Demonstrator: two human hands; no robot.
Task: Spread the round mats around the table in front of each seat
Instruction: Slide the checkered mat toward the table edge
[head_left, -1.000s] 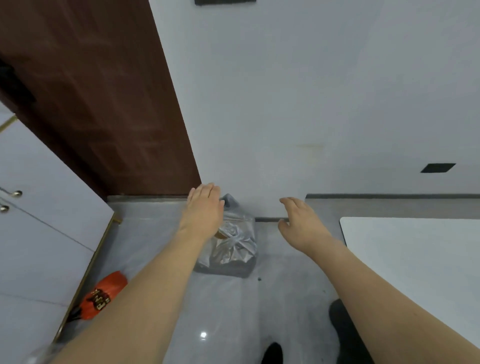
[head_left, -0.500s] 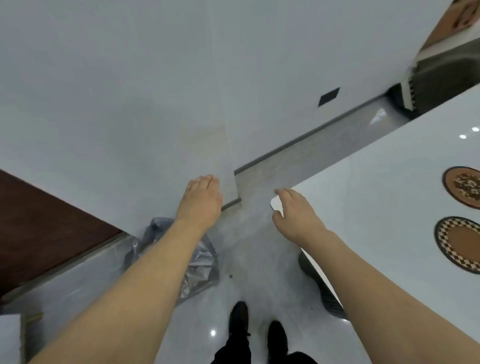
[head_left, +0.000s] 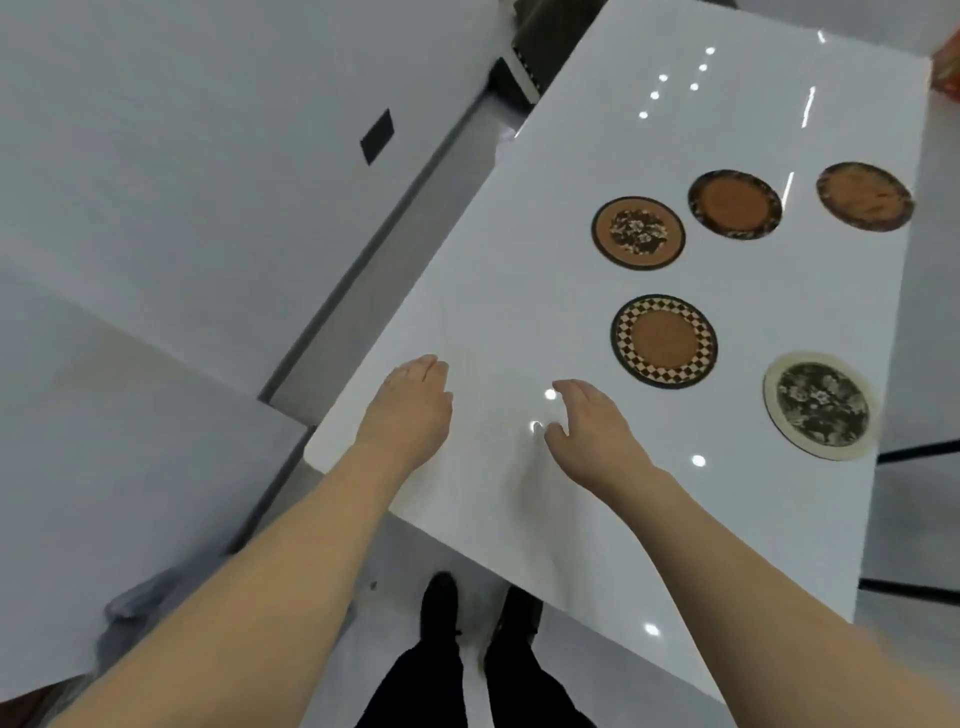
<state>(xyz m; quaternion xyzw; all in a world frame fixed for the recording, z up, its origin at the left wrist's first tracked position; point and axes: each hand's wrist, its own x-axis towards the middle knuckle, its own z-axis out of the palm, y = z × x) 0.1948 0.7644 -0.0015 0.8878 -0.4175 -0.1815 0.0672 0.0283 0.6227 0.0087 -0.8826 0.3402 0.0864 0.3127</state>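
Here the fingers (head_left: 426, 370) of the left hand (head_left: 410, 410) lie straight and close together, palm down, holding nothing, over the near corner of the white table (head_left: 493, 249). The right hand (head_left: 592, 426) is beside it, fingers loosely spread and slightly curled, thumb apart, also empty above the bare tabletop. Beyond the right hand lie five round mats, all flat and apart from one another: a checker-rimmed mat (head_left: 664, 341) nearest the hands, a pale-rimmed floral mat (head_left: 821, 405) to its right near the table's right edge, a brown mat with a dark floral centre (head_left: 638, 232) farther off, then a plain brown mat with a dark rim (head_left: 735, 204) and another brown mat (head_left: 864, 196) by the right edge. Below the table edge, dark trousers and black shoes (head_left: 439, 597) stand on the pale floor.
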